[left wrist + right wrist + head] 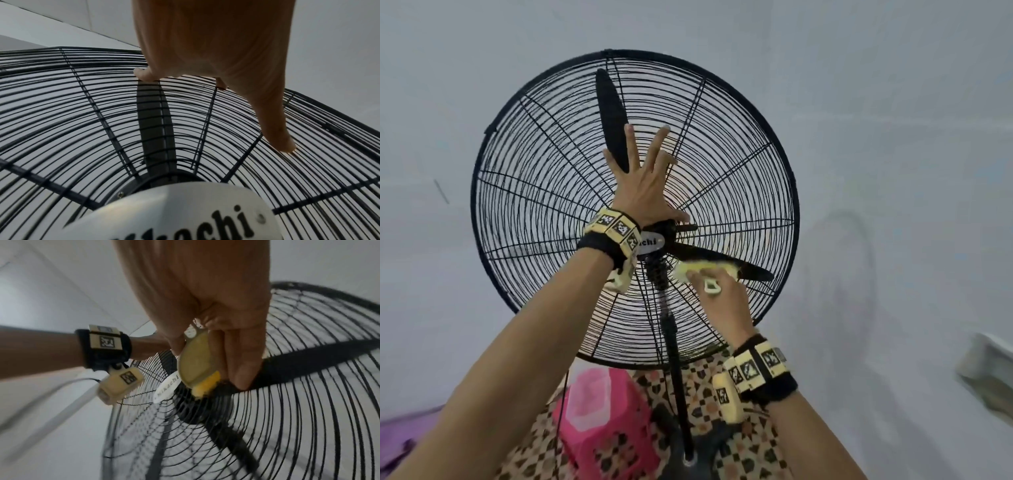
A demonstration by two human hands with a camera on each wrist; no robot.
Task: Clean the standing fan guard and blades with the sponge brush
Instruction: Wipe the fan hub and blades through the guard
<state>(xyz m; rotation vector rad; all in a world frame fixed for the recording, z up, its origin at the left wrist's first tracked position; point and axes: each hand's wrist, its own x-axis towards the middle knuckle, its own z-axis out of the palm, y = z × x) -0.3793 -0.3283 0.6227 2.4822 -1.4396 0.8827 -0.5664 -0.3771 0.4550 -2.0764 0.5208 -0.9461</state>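
A black standing fan fills the head view, its round wire guard (729,144) in front of dark blades (611,113). My left hand (645,178) lies flat on the upper guard with fingers spread straight, the fingertips (284,145) touching the wires (82,113). My right hand (722,291) grips the yellow sponge brush (703,269) by its pale handle and holds the sponge (206,385) against the guard (318,402) just right of the white hub badge (652,243), over a blade (308,358).
The fan's black pole (676,359) runs down to its base on a patterned floor (709,404). A pink plastic stool (602,418) stands left of the pole. Pale walls surround the fan; a pale object (989,370) sits at the right edge.
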